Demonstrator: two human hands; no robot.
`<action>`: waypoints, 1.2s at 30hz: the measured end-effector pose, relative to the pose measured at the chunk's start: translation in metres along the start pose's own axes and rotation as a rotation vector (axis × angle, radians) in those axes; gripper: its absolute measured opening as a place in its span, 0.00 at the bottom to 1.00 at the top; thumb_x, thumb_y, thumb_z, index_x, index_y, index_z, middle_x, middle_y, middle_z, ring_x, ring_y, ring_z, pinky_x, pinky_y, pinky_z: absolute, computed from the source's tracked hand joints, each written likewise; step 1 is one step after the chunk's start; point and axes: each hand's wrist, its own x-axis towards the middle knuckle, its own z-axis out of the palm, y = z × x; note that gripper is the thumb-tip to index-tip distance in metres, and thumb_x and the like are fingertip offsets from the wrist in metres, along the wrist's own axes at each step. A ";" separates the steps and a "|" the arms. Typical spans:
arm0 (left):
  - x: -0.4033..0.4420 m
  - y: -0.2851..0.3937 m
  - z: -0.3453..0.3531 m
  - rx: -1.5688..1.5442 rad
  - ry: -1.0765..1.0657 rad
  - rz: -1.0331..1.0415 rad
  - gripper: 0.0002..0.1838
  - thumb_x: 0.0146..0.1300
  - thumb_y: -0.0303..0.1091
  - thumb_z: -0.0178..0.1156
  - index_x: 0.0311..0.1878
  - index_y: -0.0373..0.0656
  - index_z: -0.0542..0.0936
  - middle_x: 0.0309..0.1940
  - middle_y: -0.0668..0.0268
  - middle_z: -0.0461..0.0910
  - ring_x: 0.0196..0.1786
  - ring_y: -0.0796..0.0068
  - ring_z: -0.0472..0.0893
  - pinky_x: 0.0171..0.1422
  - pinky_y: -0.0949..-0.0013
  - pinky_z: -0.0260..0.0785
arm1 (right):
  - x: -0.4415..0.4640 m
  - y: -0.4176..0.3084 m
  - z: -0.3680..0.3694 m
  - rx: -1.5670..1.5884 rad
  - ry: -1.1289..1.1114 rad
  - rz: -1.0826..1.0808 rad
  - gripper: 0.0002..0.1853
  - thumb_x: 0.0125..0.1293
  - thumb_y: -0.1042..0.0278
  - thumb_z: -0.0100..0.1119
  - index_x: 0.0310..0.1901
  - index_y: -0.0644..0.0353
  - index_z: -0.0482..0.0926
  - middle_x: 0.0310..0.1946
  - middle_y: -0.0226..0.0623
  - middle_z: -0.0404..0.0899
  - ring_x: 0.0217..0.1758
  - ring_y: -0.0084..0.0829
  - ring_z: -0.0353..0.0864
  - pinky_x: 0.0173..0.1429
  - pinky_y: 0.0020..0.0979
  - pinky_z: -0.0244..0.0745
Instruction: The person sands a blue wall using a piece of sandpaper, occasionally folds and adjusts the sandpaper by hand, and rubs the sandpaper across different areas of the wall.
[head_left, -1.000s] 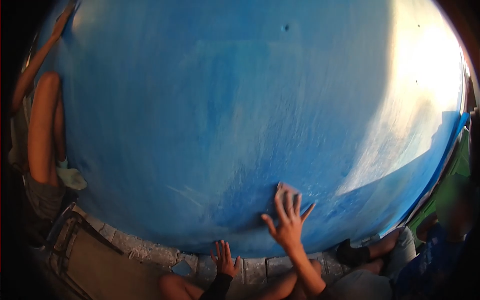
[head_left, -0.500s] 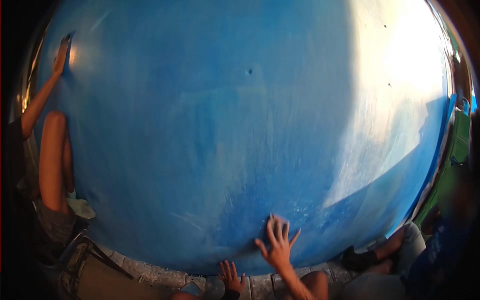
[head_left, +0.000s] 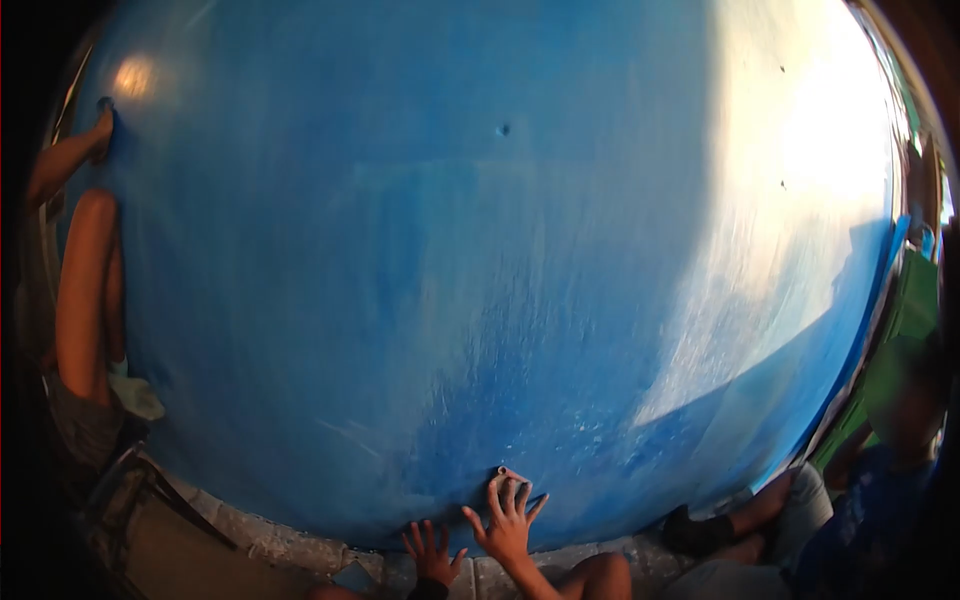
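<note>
Right hand [head_left: 508, 528]: fingers fanned wide; brownish sheet [head_left: 516, 476] is pinned under the middle fingertips, not gripped in a fist; thumb is spread clear of it.
Sheet position: pressed against the lower blue wall [head_left: 400, 250], near the paved floor [head_left: 300, 545]; far edge is curled, underside is hidden.
Left hand [head_left: 432, 555]: fingers splayed, nothing seen held; placed just beside the right hand, low by the wall; firm contact cannot be told.
Wall surface: fine streaks are seen above the sheet; pale scratches [head_left: 350, 437] are seen to the left.
Sheet handling (judged): best pressed flat under several fingers, pressure spread evenly; curled edge should be watched, as it could catch or fold.
Knuckle clearance (judged): extra care is called for where wall meets floor.
Neighbours: co-worker's hand [head_left: 103, 137] is seen on the wall, far left; another person [head_left: 870, 510] is seated at right.
</note>
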 end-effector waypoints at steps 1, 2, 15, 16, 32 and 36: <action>-0.001 -0.002 0.003 -0.012 0.049 0.031 0.44 0.63 0.63 0.60 0.76 0.49 0.63 0.80 0.49 0.45 0.80 0.33 0.44 0.74 0.21 0.39 | 0.001 0.006 0.000 -0.044 -0.079 -0.005 0.39 0.67 0.34 0.56 0.72 0.52 0.69 0.75 0.53 0.59 0.79 0.68 0.46 0.72 0.76 0.15; -0.003 -0.009 0.004 -0.006 0.040 0.036 0.44 0.63 0.63 0.60 0.76 0.49 0.63 0.80 0.49 0.45 0.80 0.33 0.44 0.74 0.21 0.39 | 0.013 0.005 -0.010 -0.100 -0.064 -0.064 0.39 0.67 0.35 0.56 0.72 0.51 0.68 0.76 0.54 0.57 0.80 0.68 0.45 0.71 0.76 0.14; 0.001 -0.001 0.021 -0.023 0.086 0.052 0.48 0.64 0.58 0.64 0.79 0.48 0.53 0.80 0.45 0.38 0.77 0.24 0.42 0.71 0.19 0.43 | 0.044 -0.023 -0.032 -0.030 0.096 -0.027 0.33 0.67 0.37 0.59 0.70 0.41 0.73 0.72 0.46 0.67 0.78 0.61 0.56 0.72 0.76 0.15; 0.004 -0.001 0.018 -0.011 0.091 0.058 0.48 0.64 0.57 0.64 0.79 0.47 0.54 0.80 0.45 0.38 0.77 0.24 0.42 0.71 0.19 0.44 | 0.048 -0.022 -0.031 -0.027 0.100 -0.040 0.33 0.67 0.37 0.59 0.70 0.41 0.73 0.72 0.46 0.67 0.78 0.61 0.56 0.72 0.76 0.15; 0.002 0.003 0.007 -0.074 0.034 0.008 0.43 0.65 0.59 0.61 0.77 0.49 0.60 0.80 0.49 0.42 0.79 0.30 0.44 0.74 0.22 0.39 | 0.058 -0.038 -0.058 -0.170 -0.008 -0.023 0.40 0.70 0.34 0.51 0.76 0.50 0.62 0.77 0.49 0.56 0.82 0.57 0.43 0.75 0.71 0.16; 0.007 0.011 0.001 -0.129 0.060 0.010 0.43 0.66 0.60 0.60 0.78 0.49 0.59 0.80 0.47 0.42 0.79 0.30 0.43 0.73 0.22 0.38 | 0.046 -0.018 -0.051 -0.183 -0.057 -0.084 0.38 0.70 0.37 0.53 0.75 0.49 0.64 0.77 0.47 0.57 0.82 0.58 0.44 0.74 0.72 0.15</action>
